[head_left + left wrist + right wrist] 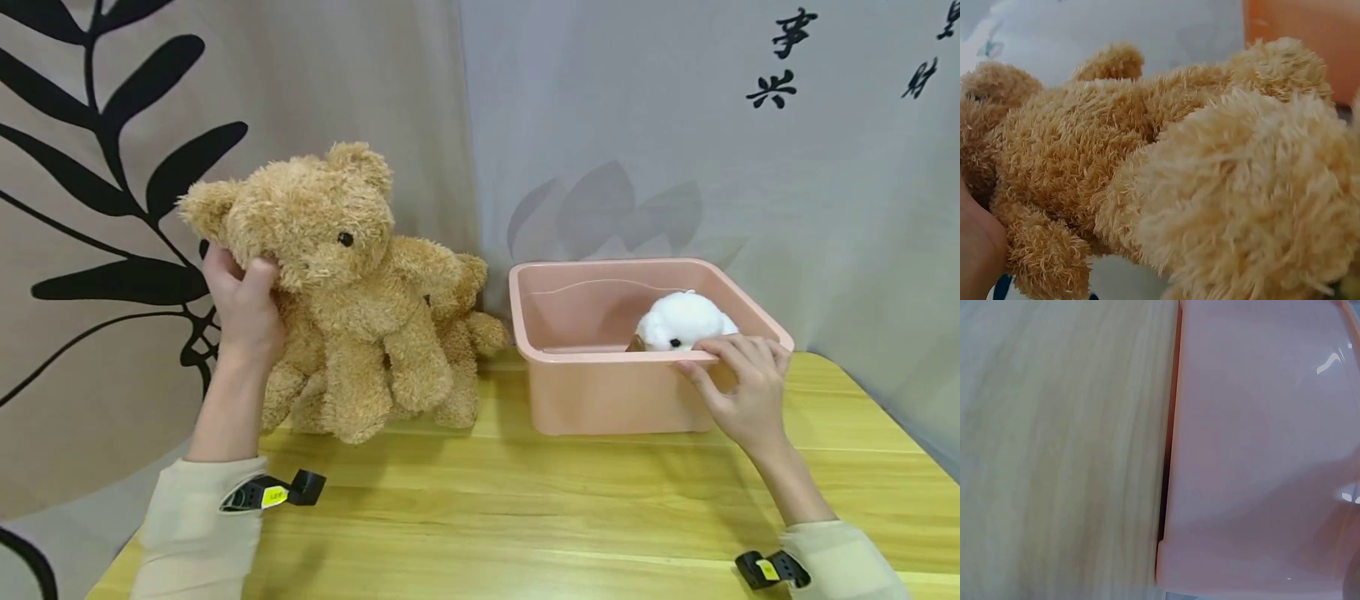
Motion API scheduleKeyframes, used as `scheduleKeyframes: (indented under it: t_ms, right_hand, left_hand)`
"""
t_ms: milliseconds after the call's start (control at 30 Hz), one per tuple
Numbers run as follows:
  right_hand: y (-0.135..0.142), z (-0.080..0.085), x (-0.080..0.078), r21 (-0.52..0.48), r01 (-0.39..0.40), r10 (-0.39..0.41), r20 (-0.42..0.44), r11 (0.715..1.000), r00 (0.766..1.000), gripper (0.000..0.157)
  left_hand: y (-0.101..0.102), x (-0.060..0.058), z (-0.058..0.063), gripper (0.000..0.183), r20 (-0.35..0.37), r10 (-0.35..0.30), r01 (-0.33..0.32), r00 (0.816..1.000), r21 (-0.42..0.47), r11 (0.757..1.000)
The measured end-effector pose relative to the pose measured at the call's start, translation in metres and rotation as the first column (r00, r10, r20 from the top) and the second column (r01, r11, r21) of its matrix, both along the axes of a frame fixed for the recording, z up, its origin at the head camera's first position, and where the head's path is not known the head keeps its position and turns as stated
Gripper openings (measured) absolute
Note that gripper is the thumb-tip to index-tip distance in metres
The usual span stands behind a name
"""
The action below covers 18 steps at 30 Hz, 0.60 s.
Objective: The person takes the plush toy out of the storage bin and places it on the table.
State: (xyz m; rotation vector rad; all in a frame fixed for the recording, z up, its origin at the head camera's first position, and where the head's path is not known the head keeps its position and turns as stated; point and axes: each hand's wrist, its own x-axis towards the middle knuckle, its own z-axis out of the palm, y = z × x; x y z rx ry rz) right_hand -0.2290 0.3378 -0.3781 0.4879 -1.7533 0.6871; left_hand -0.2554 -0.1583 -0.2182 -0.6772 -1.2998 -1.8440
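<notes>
My left hand (243, 304) grips a shaggy tan teddy bear (318, 242) by the side of its head, thumb at its cheek. The bear is upright and faces right, its legs hanging down in front. In the left wrist view, the fur of the bear (1072, 150) fills most of the picture. My right hand (746, 392) pinches the front rim of a pink plastic bin (622, 392), fingers over the edge and thumb outside. A white plush toy (682, 321) with a dark eye sits inside the bin, its lower part hidden by the front wall.
Behind the held bear, another tan teddy bear (459, 358) sits on the wooden table (480, 517), partly covered from view. A pale curtain (600, 108) printed with leaves and characters hangs behind the table.
</notes>
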Motion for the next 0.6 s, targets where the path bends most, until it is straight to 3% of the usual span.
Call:
scheduleKeyframes:
  t_ms: [133, 333, 467, 600]
  right_hand:
    - [-0.002, 0.001, 0.000, 0.002, -0.002, 0.002, -0.006, 1.000, 1.000, 0.065]
    - [-0.003, 0.001, -0.001, 0.004, -0.006, 0.006, -0.005, 1.000, 1.000, 0.065]
    - [-0.002, 0.002, -0.001, 0.005, -0.005, 0.005, 0.000, 1.000, 1.000, 0.065]
    - [-0.001, 0.002, -0.001, 0.000, 0.000, 0.000, 0.002, 1.000, 1.000, 0.066]
  left_hand:
    - [-0.020, -0.001, -0.010, 0.039, 0.052, 0.007, -0.003, 0.999, -0.083, 0.997]
    - [-0.054, -0.002, -0.022, 0.037, 0.159, -0.102, 0.131, 0.982, -0.184, 0.974]
    - [-0.073, -0.001, -0.031, 0.034, 0.207, -0.124, 0.173, 0.971, -0.239, 0.955]
    - [-0.091, -0.002, -0.039, 0.033, 0.257, -0.140, 0.203, 0.956, -0.237, 0.950]
